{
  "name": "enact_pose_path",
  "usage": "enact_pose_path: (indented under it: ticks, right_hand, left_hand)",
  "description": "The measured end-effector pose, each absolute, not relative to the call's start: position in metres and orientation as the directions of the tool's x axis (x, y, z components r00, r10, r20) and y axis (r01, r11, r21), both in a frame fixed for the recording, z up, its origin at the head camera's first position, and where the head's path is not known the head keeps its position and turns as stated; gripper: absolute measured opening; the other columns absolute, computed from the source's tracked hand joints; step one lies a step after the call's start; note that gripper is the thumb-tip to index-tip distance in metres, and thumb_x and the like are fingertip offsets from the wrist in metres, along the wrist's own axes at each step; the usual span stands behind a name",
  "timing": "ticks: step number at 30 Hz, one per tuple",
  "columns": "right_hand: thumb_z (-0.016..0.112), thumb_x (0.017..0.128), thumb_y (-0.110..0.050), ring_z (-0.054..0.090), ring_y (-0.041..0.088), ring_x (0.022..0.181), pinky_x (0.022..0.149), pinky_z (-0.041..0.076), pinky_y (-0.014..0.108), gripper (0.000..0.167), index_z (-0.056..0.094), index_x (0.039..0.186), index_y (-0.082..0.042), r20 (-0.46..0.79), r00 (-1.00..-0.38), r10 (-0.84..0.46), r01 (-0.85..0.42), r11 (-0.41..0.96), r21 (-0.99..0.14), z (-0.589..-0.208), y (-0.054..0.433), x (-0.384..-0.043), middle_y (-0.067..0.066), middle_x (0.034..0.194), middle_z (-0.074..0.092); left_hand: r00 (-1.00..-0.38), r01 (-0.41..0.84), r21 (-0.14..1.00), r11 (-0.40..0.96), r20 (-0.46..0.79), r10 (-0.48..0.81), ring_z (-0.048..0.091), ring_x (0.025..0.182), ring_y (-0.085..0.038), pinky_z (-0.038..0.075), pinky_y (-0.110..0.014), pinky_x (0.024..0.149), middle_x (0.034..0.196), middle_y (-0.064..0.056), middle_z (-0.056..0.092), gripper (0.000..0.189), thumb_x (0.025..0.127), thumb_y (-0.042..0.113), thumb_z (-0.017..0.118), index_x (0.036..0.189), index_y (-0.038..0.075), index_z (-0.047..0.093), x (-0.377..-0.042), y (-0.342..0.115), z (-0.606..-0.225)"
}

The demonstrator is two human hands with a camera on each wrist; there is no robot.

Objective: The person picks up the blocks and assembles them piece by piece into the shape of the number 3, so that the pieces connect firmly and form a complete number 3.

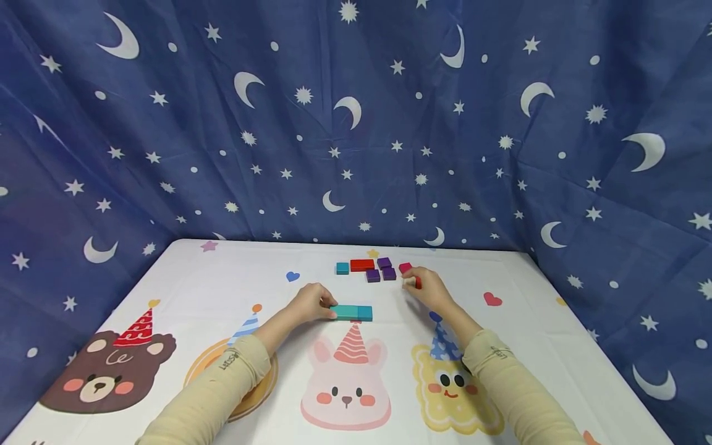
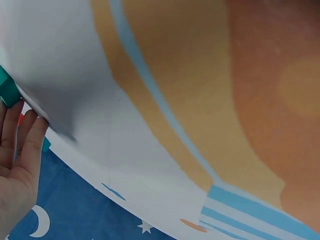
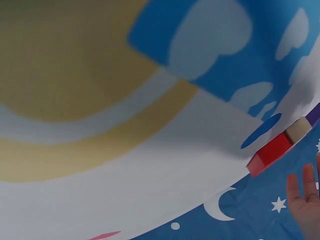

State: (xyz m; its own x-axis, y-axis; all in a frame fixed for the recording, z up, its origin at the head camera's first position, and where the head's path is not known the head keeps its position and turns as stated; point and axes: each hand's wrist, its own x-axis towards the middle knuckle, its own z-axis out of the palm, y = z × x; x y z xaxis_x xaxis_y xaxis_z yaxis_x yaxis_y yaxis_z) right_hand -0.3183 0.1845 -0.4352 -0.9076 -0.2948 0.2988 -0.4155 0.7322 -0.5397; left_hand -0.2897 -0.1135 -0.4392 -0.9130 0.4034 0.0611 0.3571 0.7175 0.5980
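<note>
Near the middle of the table, my left hand (image 1: 310,303) pinches the left end of a long teal block (image 1: 345,313). A bluer block (image 1: 364,313) touches the teal one's right end. The left wrist view shows a corner of the teal block (image 2: 8,90) at the fingertips. To the right and farther back, my right hand (image 1: 431,290) has its thumb and index finger around a red block (image 1: 418,282), partly hidden by the fingers. A pinkish-red block (image 1: 405,267) lies just beyond its fingertips. In the right wrist view the red block (image 3: 270,155) shows near the fingers.
Toward the back lie a small teal block (image 1: 342,268), a long red block (image 1: 362,265) and several purple blocks (image 1: 373,275). A white cloth (image 1: 183,278) printed with cartoon animals covers the table. A blue curtain (image 1: 389,185) hangs behind it.
</note>
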Motion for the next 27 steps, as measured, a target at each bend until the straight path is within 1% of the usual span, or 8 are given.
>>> enact_pose_path:
  ticks: [5, 10, 13, 15, 17, 20, 24, 27]
  right_hand:
    - [0.070, 0.081, -0.001, 0.059, 0.037, 0.107, 0.098, 0.045, 0.048, 0.023, 0.066, 0.102, 0.005, 0.259, -0.924, -0.283, -0.379, 0.777, -0.502, -0.439, 0.188, -0.321, 0.022, 0.109, 0.065]
    - [0.071, 0.080, -0.001, 0.059, 0.038, 0.106, 0.097, 0.045, 0.048, 0.026, 0.065, 0.105, 0.005, 0.246, -0.926, -0.285, -0.372, 0.790, -0.486, -0.441, 0.189, -0.324, 0.023, 0.109, 0.063]
    - [0.072, 0.079, -0.003, 0.060, 0.035, 0.102, 0.096, 0.047, 0.047, 0.027, 0.065, 0.105, 0.005, 0.252, -0.924, -0.289, -0.379, 0.791, -0.481, -0.443, 0.190, -0.326, 0.022, 0.107, 0.063]
    - [0.073, 0.079, -0.003, 0.059, 0.033, 0.097, 0.093, 0.048, 0.046, 0.028, 0.065, 0.105, 0.005, 0.250, -0.920, -0.301, -0.387, 0.792, -0.472, -0.445, 0.192, -0.327, 0.022, 0.105, 0.063]
    - [0.073, 0.078, -0.002, 0.059, 0.033, 0.096, 0.092, 0.049, 0.047, 0.030, 0.064, 0.106, 0.005, 0.239, -0.920, -0.310, -0.388, 0.798, -0.460, -0.447, 0.194, -0.329, 0.022, 0.105, 0.063]
    - [0.072, 0.077, 0.000, 0.058, 0.036, 0.098, 0.092, 0.048, 0.050, 0.035, 0.062, 0.109, 0.005, 0.212, -0.930, -0.300, -0.365, 0.819, -0.442, -0.449, 0.197, -0.331, 0.024, 0.109, 0.062]
    - [0.073, 0.076, 0.000, 0.055, 0.042, 0.108, 0.097, 0.044, 0.055, 0.042, 0.060, 0.116, 0.004, 0.182, -0.944, -0.274, -0.327, 0.842, -0.430, -0.449, 0.198, -0.335, 0.026, 0.118, 0.059]
    - [0.073, 0.076, -0.002, 0.054, 0.044, 0.110, 0.097, 0.043, 0.056, 0.045, 0.059, 0.118, 0.004, 0.157, -0.949, -0.273, -0.314, 0.855, -0.413, -0.448, 0.199, -0.337, 0.027, 0.120, 0.057]
  left_hand:
    - [-0.904, 0.376, 0.596, 0.709, 0.068, 0.422, 0.065, 0.078, -0.015, 0.052, -0.030, 0.074, 0.084, -0.007, 0.074, 0.021, 0.073, 0.014, 0.080, 0.090, 0.003, 0.075, -0.290, -0.114, -0.440]
    - [-0.913, 0.357, 0.600, 0.716, 0.060, 0.404, 0.065, 0.078, -0.014, 0.052, -0.030, 0.075, 0.083, -0.007, 0.074, 0.021, 0.072, 0.014, 0.081, 0.090, 0.003, 0.075, -0.289, -0.114, -0.439]
    - [-0.914, 0.352, 0.603, 0.716, 0.058, 0.401, 0.064, 0.077, -0.013, 0.052, -0.030, 0.074, 0.083, -0.006, 0.074, 0.021, 0.072, 0.014, 0.081, 0.090, 0.004, 0.075, -0.289, -0.114, -0.438]
    - [-0.913, 0.353, 0.602, 0.717, 0.055, 0.403, 0.063, 0.076, -0.013, 0.052, -0.029, 0.074, 0.082, -0.006, 0.074, 0.022, 0.072, 0.014, 0.081, 0.090, 0.003, 0.075, -0.289, -0.113, -0.438]
    - [-0.913, 0.350, 0.603, 0.717, 0.050, 0.404, 0.063, 0.076, -0.012, 0.052, -0.029, 0.074, 0.082, -0.006, 0.074, 0.022, 0.072, 0.013, 0.081, 0.091, 0.003, 0.075, -0.288, -0.113, -0.438]
    - [-0.913, 0.348, 0.606, 0.715, 0.046, 0.405, 0.063, 0.077, -0.013, 0.052, -0.029, 0.074, 0.083, -0.007, 0.074, 0.022, 0.073, 0.013, 0.080, 0.091, 0.003, 0.075, -0.288, -0.112, -0.439]
    - [-0.919, 0.338, 0.603, 0.723, 0.047, 0.391, 0.063, 0.077, -0.013, 0.051, -0.029, 0.075, 0.084, -0.006, 0.074, 0.022, 0.073, 0.013, 0.080, 0.091, 0.003, 0.075, -0.288, -0.112, -0.438]
    - [-0.923, 0.329, 0.597, 0.732, 0.040, 0.382, 0.062, 0.076, -0.012, 0.050, -0.029, 0.074, 0.083, -0.006, 0.073, 0.021, 0.072, 0.013, 0.081, 0.091, 0.004, 0.075, -0.288, -0.112, -0.436]
